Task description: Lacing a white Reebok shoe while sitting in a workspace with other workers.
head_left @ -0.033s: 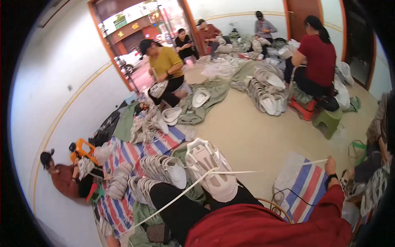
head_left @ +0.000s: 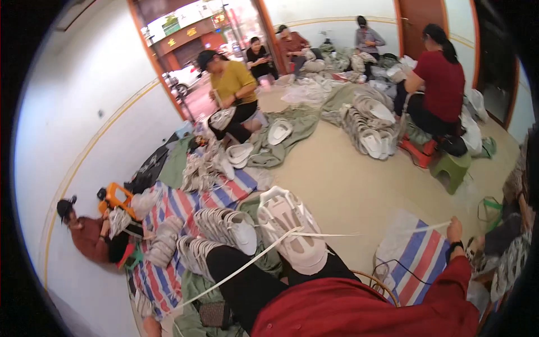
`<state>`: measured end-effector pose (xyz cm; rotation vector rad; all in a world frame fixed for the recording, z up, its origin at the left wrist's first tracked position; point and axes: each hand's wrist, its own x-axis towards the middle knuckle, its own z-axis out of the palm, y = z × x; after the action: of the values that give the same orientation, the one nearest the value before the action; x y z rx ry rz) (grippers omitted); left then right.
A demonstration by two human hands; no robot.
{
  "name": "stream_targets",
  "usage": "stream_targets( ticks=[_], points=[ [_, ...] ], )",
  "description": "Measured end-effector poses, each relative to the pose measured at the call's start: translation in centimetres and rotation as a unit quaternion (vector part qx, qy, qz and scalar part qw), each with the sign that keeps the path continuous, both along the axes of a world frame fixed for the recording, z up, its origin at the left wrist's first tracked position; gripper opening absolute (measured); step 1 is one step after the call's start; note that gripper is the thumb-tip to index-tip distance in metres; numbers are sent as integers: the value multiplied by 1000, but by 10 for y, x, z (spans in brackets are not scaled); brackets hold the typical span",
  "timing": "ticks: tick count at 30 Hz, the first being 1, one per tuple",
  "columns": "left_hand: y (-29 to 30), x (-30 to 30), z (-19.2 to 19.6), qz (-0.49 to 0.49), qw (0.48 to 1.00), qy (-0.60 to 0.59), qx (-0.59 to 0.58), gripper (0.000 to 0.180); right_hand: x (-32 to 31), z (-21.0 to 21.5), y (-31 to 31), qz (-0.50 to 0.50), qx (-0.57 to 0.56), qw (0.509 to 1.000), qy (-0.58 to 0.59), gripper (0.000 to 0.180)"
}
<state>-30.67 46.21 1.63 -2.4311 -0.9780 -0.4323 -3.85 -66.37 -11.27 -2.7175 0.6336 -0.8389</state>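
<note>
Beige and off-white, a shoe upper point(head_left: 287, 214) rests on the wearer's dark trousers point(head_left: 238, 295), its smooth rounded end toward the body. Watching remotely, I see a flat pale lace point(head_left: 241, 267) meeting and crossing at about its middle, with a long strand drawn out to either side. I judge the lacing to be partly done: the crossing is made, but I see no finished knot, and the long loose strands suggest more remains. At this size I cannot tell which eyelets are filled.

One strand slopes down toward the left hand point(head_left: 151, 326), which the rim cuts off; I cannot tell how its fingers are set. Opposite, the right hand point(head_left: 455, 229) is stretched well away, its fingers apparently pinching the other strand, which fades from my view against the pale floor point(head_left: 342, 185).

Just left of the upper, I find nested rows of uppers point(head_left: 244, 237) by a striped sheet point(head_left: 191, 201); whether these are laced, I cannot make out. Farther out, a person in a mustard top point(head_left: 238, 78) and a person in a red top point(head_left: 441, 90) sit near more piles.
</note>
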Motion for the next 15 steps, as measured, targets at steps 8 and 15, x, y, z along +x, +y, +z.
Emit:
stream_targets(
  ticks=[8, 15],
  points=[
    [33, -3, 42, 45, 987, 1, -153, 10, -24, 10, -64, -80, -40, 992, 85, 30],
    [50, -27, 31, 97, 988, 6, -120, 6, -41, 9, -83, -116, -5, 993, -9, 26]
  ],
)
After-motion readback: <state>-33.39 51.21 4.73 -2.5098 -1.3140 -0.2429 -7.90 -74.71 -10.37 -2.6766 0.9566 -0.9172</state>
